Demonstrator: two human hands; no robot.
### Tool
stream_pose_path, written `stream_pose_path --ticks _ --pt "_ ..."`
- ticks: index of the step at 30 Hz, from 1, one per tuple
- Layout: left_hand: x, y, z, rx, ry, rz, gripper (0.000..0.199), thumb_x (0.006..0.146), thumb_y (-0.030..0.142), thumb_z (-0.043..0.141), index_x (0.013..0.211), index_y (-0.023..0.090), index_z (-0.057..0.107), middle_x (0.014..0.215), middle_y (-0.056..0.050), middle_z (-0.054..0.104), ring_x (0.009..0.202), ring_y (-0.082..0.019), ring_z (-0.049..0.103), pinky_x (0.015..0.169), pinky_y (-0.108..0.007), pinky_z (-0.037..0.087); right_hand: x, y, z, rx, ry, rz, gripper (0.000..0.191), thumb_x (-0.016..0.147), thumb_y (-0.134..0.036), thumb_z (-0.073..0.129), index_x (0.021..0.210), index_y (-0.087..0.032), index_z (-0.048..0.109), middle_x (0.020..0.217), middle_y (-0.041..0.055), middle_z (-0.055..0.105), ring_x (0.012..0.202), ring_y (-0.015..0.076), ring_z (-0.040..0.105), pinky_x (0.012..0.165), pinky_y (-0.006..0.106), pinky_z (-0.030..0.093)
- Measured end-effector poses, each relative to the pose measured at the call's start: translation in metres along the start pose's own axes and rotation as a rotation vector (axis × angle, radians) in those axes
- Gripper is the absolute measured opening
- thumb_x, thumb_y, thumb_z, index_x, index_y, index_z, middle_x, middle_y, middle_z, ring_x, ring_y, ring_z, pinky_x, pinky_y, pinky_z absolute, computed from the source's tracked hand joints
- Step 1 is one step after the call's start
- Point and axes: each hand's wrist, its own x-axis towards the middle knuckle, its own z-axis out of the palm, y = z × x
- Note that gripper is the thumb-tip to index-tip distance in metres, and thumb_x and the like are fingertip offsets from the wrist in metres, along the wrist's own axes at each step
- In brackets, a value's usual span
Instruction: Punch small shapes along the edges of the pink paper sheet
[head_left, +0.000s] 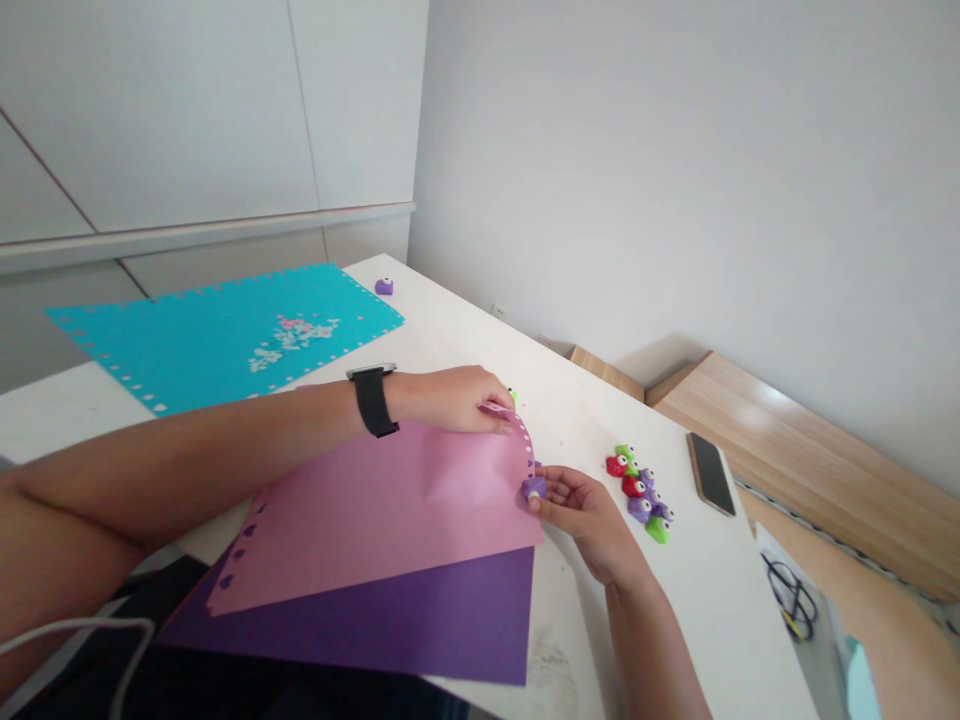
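My left hand [476, 402], with a black watch on its wrist, pinches the far right corner of a pink sheet [390, 500], which curls up there. Holes are punched along the sheet's left and right edges. My right hand [574, 505] is closed on a small purple punch [534, 488] at the sheet's right edge. Beneath the pink sheet lies a purple sheet [450, 620]. A bit of a green punch [513, 396] shows just beyond my left hand.
A blue sheet [210, 340] with punched edges bears small paper cutouts [292, 338]. Another purple punch [384, 287] stands behind it. Several coloured punches [637, 487] and a phone [711, 473] lie at the right of the white table [592, 430].
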Motion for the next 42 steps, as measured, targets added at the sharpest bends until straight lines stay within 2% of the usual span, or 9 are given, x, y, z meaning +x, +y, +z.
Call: stream_pose_path --ticks 9,13,23,31,37,40,42 --pt "-0.001 0.001 0.0 0.021 0.008 0.005 0.019 0.091 0.033 0.064 0.088 0.02 0.076 0.074 0.0 0.071 0.066 -0.012 0.061 0.062 -0.021 0.036 0.003 0.0 0.001 -0.013 -0.023 0.016 0.04 0.068 -0.035 0.09 0.101 -0.019 0.073 0.096 0.0053 0.075 0.086 0.0162 0.067 0.087 0.032 0.05" --pt "-0.001 0.002 0.0 0.029 0.02 0.0 0.019 0.091 0.035 0.063 0.088 0.02 0.076 0.078 0.0 0.073 0.069 -0.012 0.062 0.063 -0.021 0.037 0.004 0.001 0.002 -0.051 -0.014 -0.026 0.034 0.072 -0.038 0.087 0.097 -0.019 0.075 0.095 0.0057 0.075 0.084 0.0167 0.066 0.084 0.031 0.049" --pt "0.001 0.002 0.0 0.045 0.081 0.001 0.016 0.09 0.031 0.064 0.091 0.02 0.075 0.083 0.0 0.073 0.074 -0.013 0.064 0.066 -0.021 0.038 0.01 0.013 0.008 -0.091 0.041 -0.19 0.026 0.085 -0.039 0.075 0.102 -0.02 0.071 0.091 0.0027 0.068 0.081 0.0153 0.058 0.073 0.027 0.044" --pt "0.0 0.0 -0.001 0.079 0.079 0.0 0.018 0.091 0.034 0.062 0.084 0.02 0.073 0.077 0.001 0.071 0.067 -0.012 0.061 0.063 -0.022 0.036 0.009 0.015 0.017 -0.112 0.043 -0.202 0.024 0.086 -0.039 0.075 0.102 -0.021 0.07 0.09 0.0027 0.067 0.079 0.0155 0.058 0.07 0.027 0.044" --pt "0.002 0.0 -0.003 0.07 0.078 -0.013 0.016 0.09 0.032 0.063 0.089 0.021 0.075 0.081 0.0 0.072 0.072 -0.014 0.063 0.066 -0.022 0.037 0.004 0.005 0.013 -0.093 0.066 -0.19 0.029 0.083 -0.04 0.078 0.104 -0.022 0.072 0.099 0.0051 0.072 0.091 0.0191 0.063 0.084 0.031 0.049" --pt "0.001 -0.001 -0.001 0.048 0.054 -0.006 0.015 0.089 0.031 0.063 0.091 0.021 0.074 0.083 -0.001 0.073 0.073 -0.014 0.063 0.066 -0.022 0.037 0.004 0.002 0.007 0.018 0.067 -0.132 0.044 0.081 -0.041 0.079 0.121 -0.025 0.065 0.097 0.0041 0.072 0.088 0.0184 0.066 0.08 0.032 0.053" --pt "0.001 -0.001 0.001 0.052 0.044 -0.006 0.016 0.09 0.031 0.062 0.087 0.02 0.073 0.079 -0.001 0.071 0.071 -0.014 0.062 0.064 -0.022 0.035 0.005 0.001 0.001 0.101 0.089 -0.085 0.048 0.082 -0.043 0.078 0.125 -0.026 0.062 0.092 0.0036 0.073 0.083 0.0184 0.068 0.076 0.032 0.055"
